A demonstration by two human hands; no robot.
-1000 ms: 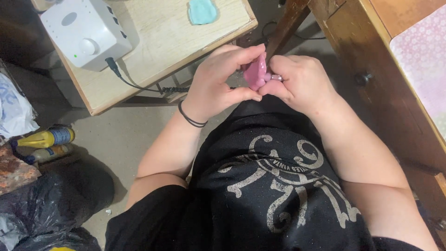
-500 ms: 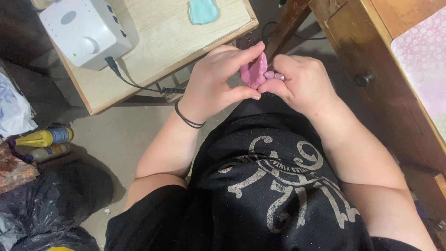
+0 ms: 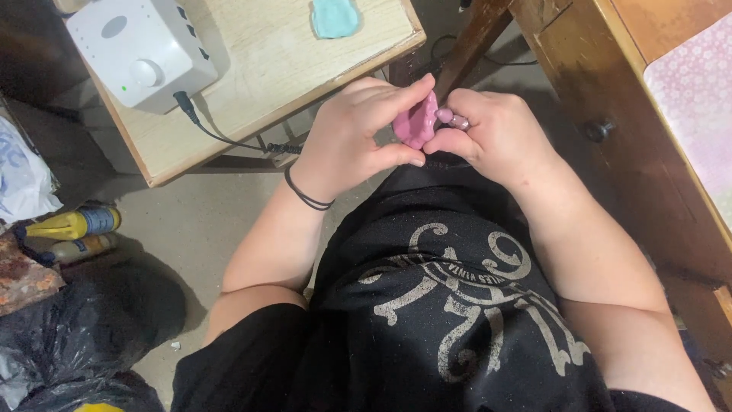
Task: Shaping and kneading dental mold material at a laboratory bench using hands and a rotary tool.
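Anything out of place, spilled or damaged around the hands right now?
Nothing looks spilled or broken. The left hand and right hand pinch a soft pink clay-like lump between them. A flattened teal clay-like piece lies apart on the pale wooden table, beside a white box-shaped device with a plugged-in black cable.

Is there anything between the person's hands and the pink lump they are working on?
Nothing visible. The left hand and right hand both already pinch the pink lump directly between their fingers, held in the air above the lap. The small wooden table and its teal lump lie beyond, apart from the hands.
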